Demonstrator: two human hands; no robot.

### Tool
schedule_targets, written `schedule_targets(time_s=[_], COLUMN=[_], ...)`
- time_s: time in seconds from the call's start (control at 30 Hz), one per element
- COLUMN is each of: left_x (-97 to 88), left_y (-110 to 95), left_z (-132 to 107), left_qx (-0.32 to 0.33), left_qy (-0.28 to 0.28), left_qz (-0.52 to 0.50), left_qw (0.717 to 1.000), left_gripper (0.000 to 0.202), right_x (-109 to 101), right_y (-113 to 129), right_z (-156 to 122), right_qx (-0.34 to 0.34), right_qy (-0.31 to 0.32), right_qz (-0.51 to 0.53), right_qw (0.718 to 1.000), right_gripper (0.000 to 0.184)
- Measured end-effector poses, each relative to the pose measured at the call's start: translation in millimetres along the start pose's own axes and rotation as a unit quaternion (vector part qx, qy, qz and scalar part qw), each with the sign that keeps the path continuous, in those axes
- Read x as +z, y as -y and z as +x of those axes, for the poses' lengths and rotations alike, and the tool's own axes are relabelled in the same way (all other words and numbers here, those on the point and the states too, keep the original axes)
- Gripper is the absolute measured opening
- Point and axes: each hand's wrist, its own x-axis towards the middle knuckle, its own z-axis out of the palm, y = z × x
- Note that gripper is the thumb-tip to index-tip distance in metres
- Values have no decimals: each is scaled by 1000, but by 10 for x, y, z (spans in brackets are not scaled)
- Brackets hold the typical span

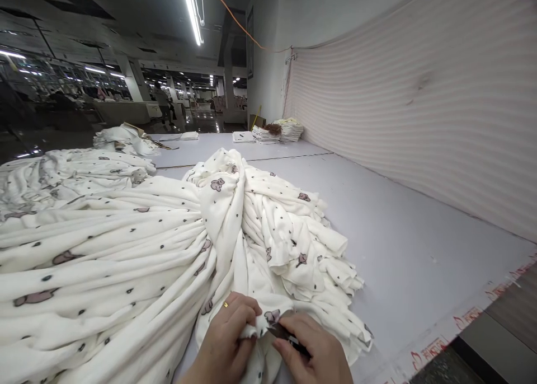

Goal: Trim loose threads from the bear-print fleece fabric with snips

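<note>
A big heap of white fabric (222, 216), printed with brownish-pink animal figures and small dark dots, lies bunched and twisted in front of me. At its near edge, my left hand (229, 333) pinches a bit of the cloth with thumb and fingers; a gold ring is on one finger. Just to the right, my right hand (314, 347) is closed around dark-handled snips (287, 336). Their metal blade touches the cloth edge beside my left fingertips. My right fingers partly hide the handle.
More of the same fabric (62, 174) spreads at the left. Folded cloth stacks (279, 131) and a white pile (126, 139) sit farther back on the grey table (403, 227). A striped sheet (419, 104) hangs along the right. A person (163, 103) stands in the distant workshop.
</note>
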Motion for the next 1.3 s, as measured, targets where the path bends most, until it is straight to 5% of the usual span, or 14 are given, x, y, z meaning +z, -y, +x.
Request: schedule_targets(time_s=[0.27,0.47,0.57,0.67,0.87,1.0,1.17,1.3], left_x=[-27,-88,-113,-117,-131,-123,-115,-125], left_y=[-54,-169,-181,-114,-40,-69,-48,-29], left_z=[57,172,208,195,169,211,214,180], left_qx=[-40,-233,-299,-312,-344,-386,-348,-356], left_qy=[8,8,9,25,15,-5,20,33], left_qz=[5,-87,-204,-290,-296,-324,-286,-265], left_qw=[999,969,932,904,891,864,893,895], left_gripper=[31,5,14,23,33,35,38,39], right_x=[4,226,383,490,505,512,543,520], right_y=[9,-15,4,19,37,24,-18,1], right_z=[-18,23,120,238,322,269,231,274], right_qx=[20,56,31,57,111,86,7,69], right_qy=[-8,-152,-180,-157,-140,-142,-124,-105], right_qz=[22,182,230,256,228,197,133,143], right_qw=[1000,970,956,952,957,966,983,982], right_gripper=[13,13,20,14,26,20,17,19])
